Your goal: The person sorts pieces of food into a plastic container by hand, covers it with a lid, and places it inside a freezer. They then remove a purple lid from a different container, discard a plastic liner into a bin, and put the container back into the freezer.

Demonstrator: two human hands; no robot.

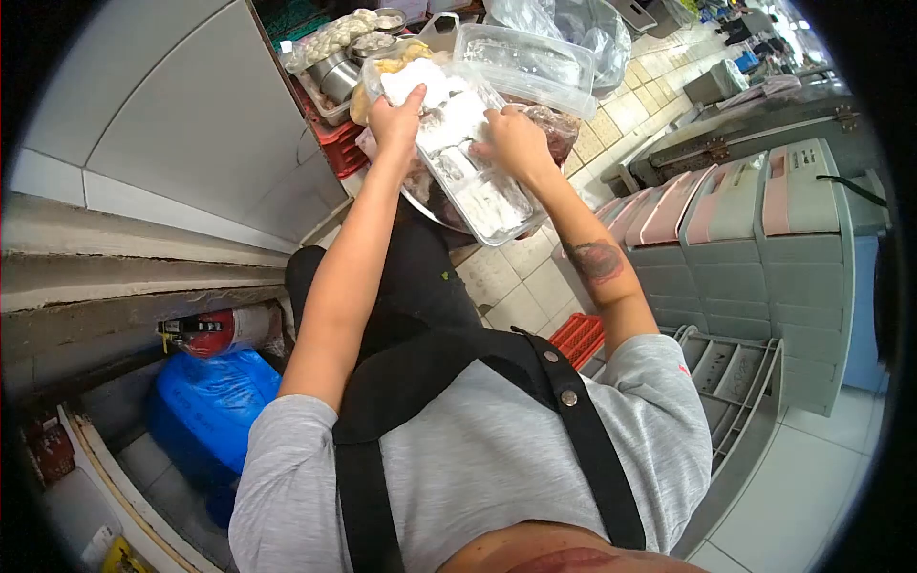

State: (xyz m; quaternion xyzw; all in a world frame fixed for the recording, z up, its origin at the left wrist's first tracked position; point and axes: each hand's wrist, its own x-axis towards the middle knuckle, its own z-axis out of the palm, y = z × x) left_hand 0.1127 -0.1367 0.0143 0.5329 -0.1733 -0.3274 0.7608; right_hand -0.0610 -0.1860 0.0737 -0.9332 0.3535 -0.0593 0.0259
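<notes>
A clear plastic container (521,222) holding white, powder-coated pieces (458,124) lies tilted in front of me. My left hand (394,124) grips its left edge, thumb stretched over the white contents. From the right side, my right hand (516,143) reaches over the container, fingers curled down at the white pieces; I cannot tell what is between them. Beneath the container, a wide bowl (447,225) shows part of its rim, with dark reddish, meat-like contents (420,181). Beside my right hand is a clear bag of reddish-brown contents (556,126).
Behind the container stands another clear plastic tub (525,59). Metal pots (334,74) and a red crate (342,143) are at the back left. Grey bins (735,210) line the right. A blue jug (210,411) and fire extinguisher (215,332) sit low on the left.
</notes>
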